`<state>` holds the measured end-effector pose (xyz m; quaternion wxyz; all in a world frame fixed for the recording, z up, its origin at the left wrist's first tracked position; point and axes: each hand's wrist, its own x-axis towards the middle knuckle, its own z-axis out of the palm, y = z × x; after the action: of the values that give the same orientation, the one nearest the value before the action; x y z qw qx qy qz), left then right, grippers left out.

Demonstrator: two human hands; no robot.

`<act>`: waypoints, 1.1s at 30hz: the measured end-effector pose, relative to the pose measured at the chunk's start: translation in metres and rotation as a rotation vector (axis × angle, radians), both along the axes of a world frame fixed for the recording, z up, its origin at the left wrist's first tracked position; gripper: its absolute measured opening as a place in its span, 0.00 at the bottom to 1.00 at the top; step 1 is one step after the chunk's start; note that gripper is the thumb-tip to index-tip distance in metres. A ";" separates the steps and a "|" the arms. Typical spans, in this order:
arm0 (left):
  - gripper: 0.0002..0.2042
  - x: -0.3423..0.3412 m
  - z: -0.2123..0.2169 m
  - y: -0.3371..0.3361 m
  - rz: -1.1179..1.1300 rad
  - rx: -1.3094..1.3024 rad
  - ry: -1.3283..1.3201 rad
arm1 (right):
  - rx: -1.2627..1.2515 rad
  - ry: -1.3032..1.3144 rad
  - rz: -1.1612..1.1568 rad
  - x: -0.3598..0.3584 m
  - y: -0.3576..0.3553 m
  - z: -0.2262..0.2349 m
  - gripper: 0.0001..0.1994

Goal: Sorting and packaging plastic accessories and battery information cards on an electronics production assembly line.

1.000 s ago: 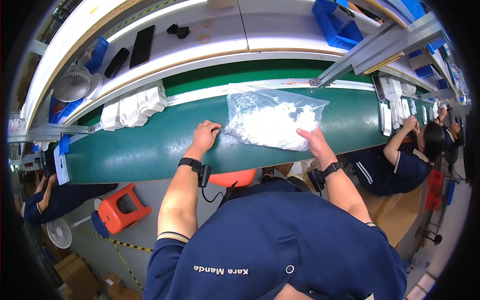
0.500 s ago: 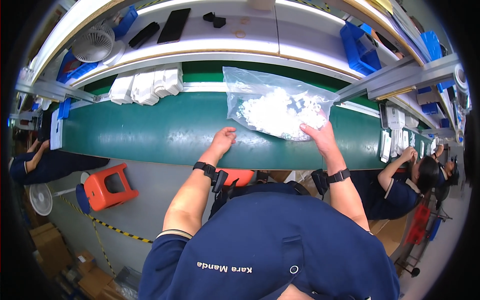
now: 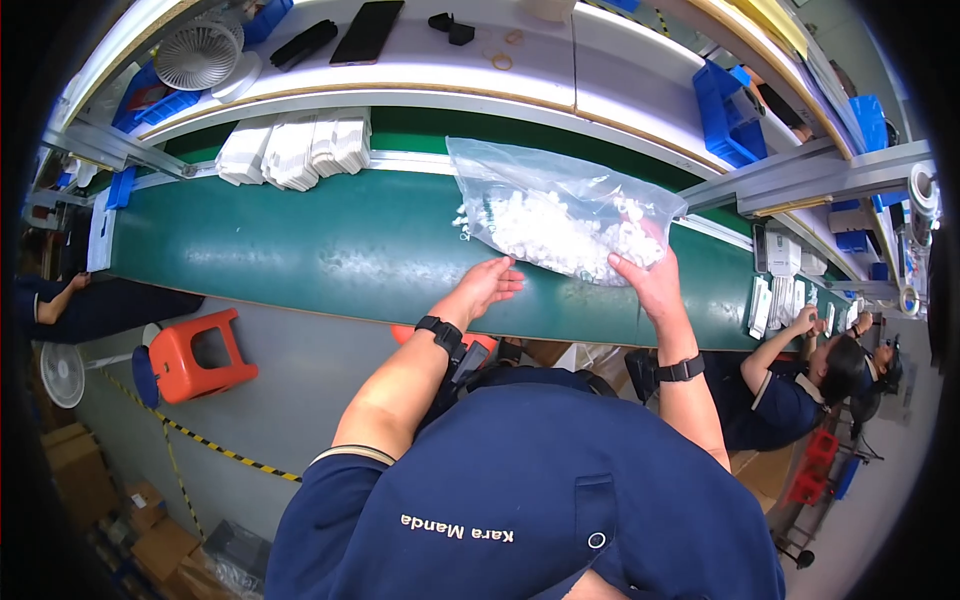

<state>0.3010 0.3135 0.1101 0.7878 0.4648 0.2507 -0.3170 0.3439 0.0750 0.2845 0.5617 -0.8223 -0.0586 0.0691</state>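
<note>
Left hand [image 3: 488, 283] off bag [image 3: 560, 215]; right hand [image 3: 648, 280] gripping edge.

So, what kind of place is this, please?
Probably a factory assembly line. A long green conveyor belt runs past seated workers, blue plastic parts bins stand on the shelf above, and the right hand holds a clear plastic bag of small white parts.

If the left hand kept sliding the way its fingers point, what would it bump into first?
Most likely the clear plastic bag of small white pieces: the left hand lies open on the green belt, fingertips just short of the bag's lower edge.
</note>
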 end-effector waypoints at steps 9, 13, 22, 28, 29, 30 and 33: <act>0.20 0.006 -0.018 0.013 0.146 -0.039 0.063 | 0.014 0.023 -0.008 0.006 -0.012 0.006 0.29; 0.17 0.005 -0.029 0.027 0.192 0.014 0.032 | 0.106 0.028 -0.086 0.000 -0.025 0.005 0.27; 0.30 -0.021 -0.021 0.069 0.023 1.322 -0.421 | 0.144 0.050 -0.161 -0.010 -0.047 0.003 0.29; 0.45 -0.006 -0.006 0.078 0.056 1.343 -0.461 | 0.130 0.035 -0.162 -0.015 -0.057 -0.001 0.29; 0.45 0.001 -0.012 0.075 0.037 1.318 -0.491 | 0.124 0.026 -0.154 -0.016 -0.059 -0.001 0.29; 0.44 0.008 -0.017 0.073 0.021 1.294 -0.520 | 0.123 0.024 -0.153 -0.017 -0.059 0.000 0.29; 0.45 0.033 -0.027 0.061 -0.027 1.212 -0.510 | 0.092 0.012 -0.146 -0.019 -0.060 0.001 0.29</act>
<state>0.3337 0.3747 0.0829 0.4171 0.8899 0.1842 -0.0095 0.3251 0.0151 0.2854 0.6027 -0.7974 0.0020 0.0303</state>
